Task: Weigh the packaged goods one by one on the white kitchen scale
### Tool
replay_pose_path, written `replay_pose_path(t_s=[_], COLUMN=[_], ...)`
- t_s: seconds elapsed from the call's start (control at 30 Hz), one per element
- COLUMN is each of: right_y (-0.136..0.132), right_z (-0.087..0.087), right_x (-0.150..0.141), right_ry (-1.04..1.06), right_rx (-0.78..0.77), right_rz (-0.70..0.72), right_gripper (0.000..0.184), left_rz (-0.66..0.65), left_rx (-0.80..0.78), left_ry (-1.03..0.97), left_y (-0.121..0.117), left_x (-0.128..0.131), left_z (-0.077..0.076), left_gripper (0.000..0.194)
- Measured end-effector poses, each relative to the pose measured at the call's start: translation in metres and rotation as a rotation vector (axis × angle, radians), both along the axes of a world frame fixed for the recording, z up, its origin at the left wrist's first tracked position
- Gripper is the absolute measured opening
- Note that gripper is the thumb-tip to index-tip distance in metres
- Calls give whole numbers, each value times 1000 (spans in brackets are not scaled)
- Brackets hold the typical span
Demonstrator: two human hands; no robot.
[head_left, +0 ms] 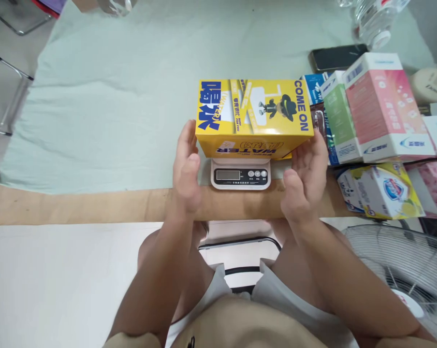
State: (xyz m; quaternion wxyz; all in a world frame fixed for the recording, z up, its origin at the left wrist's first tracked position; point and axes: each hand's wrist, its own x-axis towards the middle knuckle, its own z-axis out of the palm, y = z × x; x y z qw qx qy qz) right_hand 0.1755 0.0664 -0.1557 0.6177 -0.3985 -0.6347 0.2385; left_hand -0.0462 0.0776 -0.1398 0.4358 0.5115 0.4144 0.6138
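A yellow carton printed with "WATER" and "COME ON" stands over the small white digital scale, covering its platform. The scale's display looks blank, with buttons to its right. My left hand is at the carton's left end, fingers extended and thumb raised apart. At the opposite end is my right hand, palm turned inward, fingers loosely spread along the carton's lower right corner. Both hands are open around the carton; whether the fingers press on it I cannot tell.
On the right stand pink and green-white cartons, with a yellow-white soap box in front. Behind them lie a phone and a clear plastic bottle. A fan stands below the table's right edge.
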Motion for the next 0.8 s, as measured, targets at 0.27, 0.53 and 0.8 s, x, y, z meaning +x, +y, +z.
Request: replay_pose_path(t_s=[0.27,0.53,0.8], right_y=[-10,13,77], right_z=[21,70,64], right_x=[-23,-95,-270], right_ry=[172,438,180], right_rx=[-32,-220,-348], right_rz=[-21,200,489], right_gripper=[55,36,55], left_rz=[-4,480,1031], left_rx=[112,107,-29], left_ry=[-144,-263,-371], left_y=[-16,-32,-56], left_x=[26,-24,-131], left_z=[-3,42,49], left_gripper=[53,42,7])
